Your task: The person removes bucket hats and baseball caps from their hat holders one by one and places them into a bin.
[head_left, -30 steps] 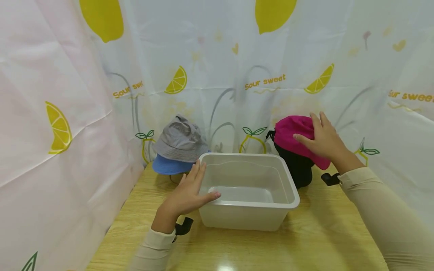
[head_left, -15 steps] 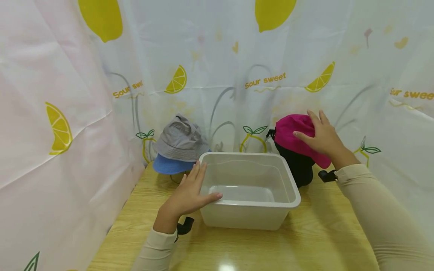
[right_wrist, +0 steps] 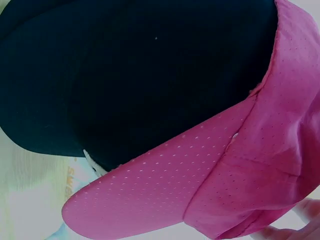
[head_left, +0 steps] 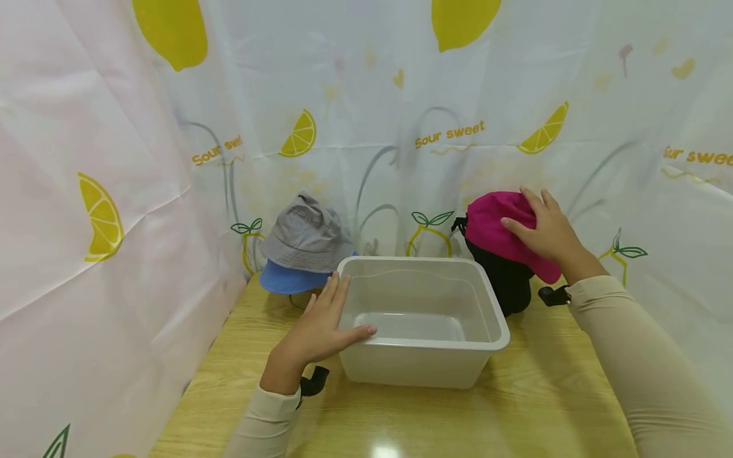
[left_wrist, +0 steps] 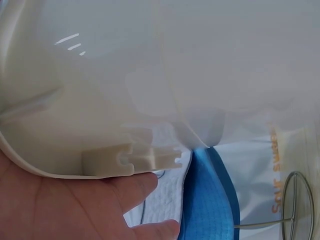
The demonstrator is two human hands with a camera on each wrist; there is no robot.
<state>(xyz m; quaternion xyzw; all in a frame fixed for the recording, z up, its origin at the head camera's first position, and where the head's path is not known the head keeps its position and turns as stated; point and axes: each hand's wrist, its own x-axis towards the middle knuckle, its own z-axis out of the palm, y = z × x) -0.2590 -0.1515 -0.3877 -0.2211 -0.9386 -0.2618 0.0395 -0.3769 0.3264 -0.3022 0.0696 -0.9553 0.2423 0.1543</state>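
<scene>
A pale plastic tub (head_left: 420,369) stands in the middle of the wooden table. My left hand (head_left: 321,324) touches its left rim, fingers straight and thumb spread over the front-left corner. In the left wrist view, the fingers (left_wrist: 137,192) lie along the rim's outer side. My right hand (head_left: 546,235) rests on a magenta cap (head_left: 495,219) at the back right, thumb and fingers spread over it. That cap sits on top of a black cap (head_left: 509,289). The right wrist view shows the magenta brim (right_wrist: 145,195) tilted beneath the black cap (right_wrist: 135,85), fingertips partly hidden behind magenta cloth.
A grey bucket hat (head_left: 309,235) lies over a blue hat (head_left: 286,278) at the back left, on a thin wire stand (left_wrist: 295,205). A lemon-print curtain (head_left: 378,95) hangs behind and to the left. The wooden table (head_left: 343,420) extends in front of the tub.
The head view has shifted very slightly. My right forearm has swung a little inward, while both hands keep their places on the tub and the magenta cap.
</scene>
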